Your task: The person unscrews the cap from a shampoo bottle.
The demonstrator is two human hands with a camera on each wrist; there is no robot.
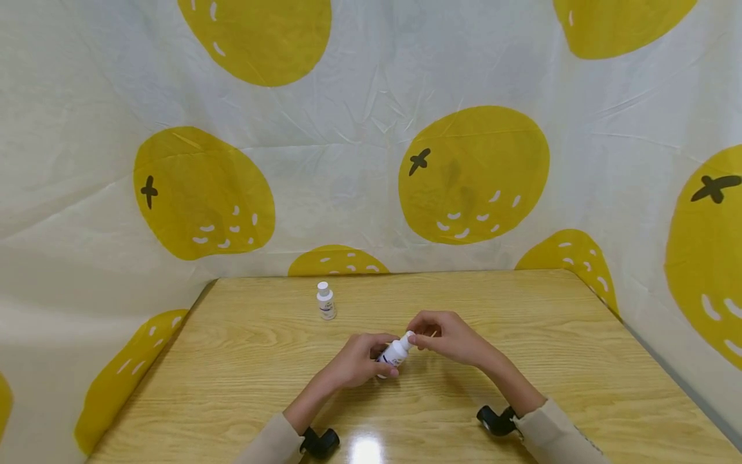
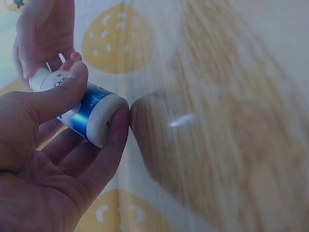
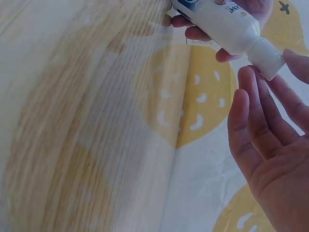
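Observation:
A small white bottle (image 1: pixel 395 354) with a blue label band is held tilted above the wooden table, its cap end pointing up and to the right. My left hand (image 1: pixel 355 362) grips the bottle's body, with the thumb lying across its side in the left wrist view and a finger against the base. At the other end, my right hand (image 1: pixel 455 339) pinches the white cap (image 3: pixel 265 58) between thumb and fingertips. The cap sits on the bottle's neck. Farther back on the table, a similar white bottle (image 1: pixel 326 305) stands upright with its cap on.
The wood-grain table (image 1: pixel 261 367) reaches back to a pale curtain (image 1: pixel 336 174) printed with yellow fruit, which also hangs along both sides. Black camera mounts (image 1: pixel 496 420) are strapped at both wrists, below the beige sleeves.

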